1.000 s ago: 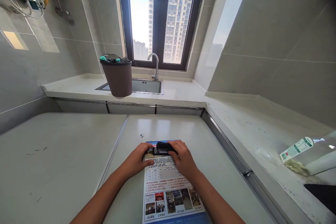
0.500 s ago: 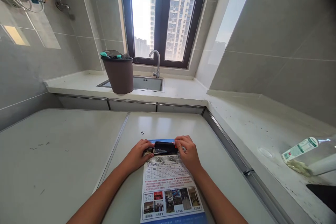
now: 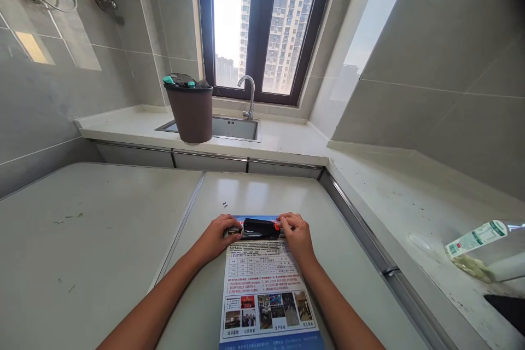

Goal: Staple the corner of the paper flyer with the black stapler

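A printed flyer (image 3: 262,281) with a table of text, red lines and small photos lies flat on the white panel in front of me. Across its far end rests a glossy black elongated object (image 3: 259,228), whose exact kind I cannot make out. At its left end, my left hand (image 3: 218,236) is closed, thumb and fingertips on the tip. My right hand (image 3: 296,232) pinches the right end, where a small red bit shows by the fingertips. Both hands partly cover the object's ends and the flyer's far corners.
A brown bin (image 3: 191,114) with teal-topped items stands at the front edge of the sink (image 3: 240,129), beside a curved faucet (image 3: 249,95). On the right counter (image 3: 369,186) lies a clear bottle (image 3: 476,238) with a green label. Tiny pale bits (image 3: 225,204) lie beyond the flyer.
The view has shifted slightly. My right fingers have moved a little at the object's right end, and more of the red bit shows. The left hand keeps its place at the other end.
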A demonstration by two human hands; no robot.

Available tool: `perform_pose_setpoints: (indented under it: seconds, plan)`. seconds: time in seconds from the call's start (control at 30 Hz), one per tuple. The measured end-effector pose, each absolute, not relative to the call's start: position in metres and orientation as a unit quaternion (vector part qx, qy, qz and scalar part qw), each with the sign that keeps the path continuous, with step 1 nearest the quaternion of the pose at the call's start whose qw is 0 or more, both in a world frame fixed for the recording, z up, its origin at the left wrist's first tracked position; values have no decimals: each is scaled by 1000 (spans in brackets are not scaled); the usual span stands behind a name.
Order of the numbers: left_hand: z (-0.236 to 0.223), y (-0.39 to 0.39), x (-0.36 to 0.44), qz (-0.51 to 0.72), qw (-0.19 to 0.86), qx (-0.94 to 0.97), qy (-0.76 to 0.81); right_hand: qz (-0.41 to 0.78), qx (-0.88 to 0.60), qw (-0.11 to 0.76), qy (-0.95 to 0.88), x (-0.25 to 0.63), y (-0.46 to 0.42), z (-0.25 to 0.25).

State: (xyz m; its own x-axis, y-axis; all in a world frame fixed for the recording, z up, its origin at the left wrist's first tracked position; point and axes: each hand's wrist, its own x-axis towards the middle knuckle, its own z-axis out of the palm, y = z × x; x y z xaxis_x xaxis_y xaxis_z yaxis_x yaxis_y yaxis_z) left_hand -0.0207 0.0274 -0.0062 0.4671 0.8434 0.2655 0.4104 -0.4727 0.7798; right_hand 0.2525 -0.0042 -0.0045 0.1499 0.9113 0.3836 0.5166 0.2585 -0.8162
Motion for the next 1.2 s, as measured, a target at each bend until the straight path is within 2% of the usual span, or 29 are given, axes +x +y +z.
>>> perform_pose_setpoints:
  seconds: [0.17,0.3,0.43,0.57,0.83,1.0,1.2]
  plan:
    - [-7,29,-22,347,335,776,406,145,-617,458,-623,254,-7,-11]
    - [-10,32,-23,360,333,783,383,90,-610,495,-612,253,-13,-2]
    - [-9,35,-24,377,371,761,375,135,-533,464,-695,243,-13,4]
    - [-5,36,-22,374,404,746,376,173,-528,427,-714,237,-9,-1]
    - [-9,34,-26,333,329,792,391,201,-549,460,-668,244,-5,-5]
    - [-7,30,-26,322,290,807,402,353,-557,488,-572,260,-2,-7]
    - [-6,31,-23,303,312,792,428,596,-547,390,-440,264,-9,-2]
